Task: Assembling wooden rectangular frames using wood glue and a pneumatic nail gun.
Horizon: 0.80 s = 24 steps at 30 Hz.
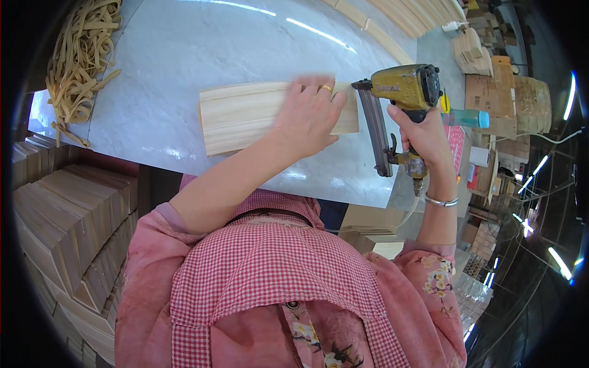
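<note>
A pale wooden board point(245, 113), slightly curved at its edges, lies across the table in front of me. My left hand point(310, 116) spans its right part, the fingers over the far edge and the thumb at the near edge; the fingertips are smeared by motion. My right hand point(423, 135) is wrapped round the handle of a yellow and black pneumatic staple gun point(402, 83). Its nose points left, close to the board's far right corner, and its long magazine slants down toward me. Whether the nose touches the board I cannot tell.
The glossy pale table point(165, 55) has a heap of tan strips point(83, 61) at far left. Long wooden slats point(423, 18) are stacked at the far right. A teal bottle point(469, 118) lies beyond the gun. Stacked boards point(73, 214) stand at left; an air hose point(410, 214) trails below the gun.
</note>
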Motion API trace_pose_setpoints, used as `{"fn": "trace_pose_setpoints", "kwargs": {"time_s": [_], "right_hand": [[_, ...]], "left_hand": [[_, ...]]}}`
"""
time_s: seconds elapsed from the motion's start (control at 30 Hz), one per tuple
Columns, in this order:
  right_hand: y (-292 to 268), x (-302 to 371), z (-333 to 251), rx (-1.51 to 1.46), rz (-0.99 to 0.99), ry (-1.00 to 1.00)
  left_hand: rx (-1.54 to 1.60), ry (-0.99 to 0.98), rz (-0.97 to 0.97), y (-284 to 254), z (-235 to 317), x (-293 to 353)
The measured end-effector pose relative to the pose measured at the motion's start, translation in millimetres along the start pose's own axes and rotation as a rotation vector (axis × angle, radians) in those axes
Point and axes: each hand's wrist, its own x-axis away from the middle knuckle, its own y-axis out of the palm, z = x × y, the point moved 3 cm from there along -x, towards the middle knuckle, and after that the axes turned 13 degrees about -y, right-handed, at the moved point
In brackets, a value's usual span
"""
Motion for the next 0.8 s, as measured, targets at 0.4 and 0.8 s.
{"fn": "trace_pose_setpoints", "kwargs": {"time_s": [0.4,0.8], "right_hand": [[-5,0,-19,0.079,-0.038,-0.030],[-13,66,17,-0.107,0.109,-0.115]], "left_hand": [[0.074,-0.028,-0.075,-9,-5,5],[-0.064,-0.142,-0.085,-103,-109,80]]}}
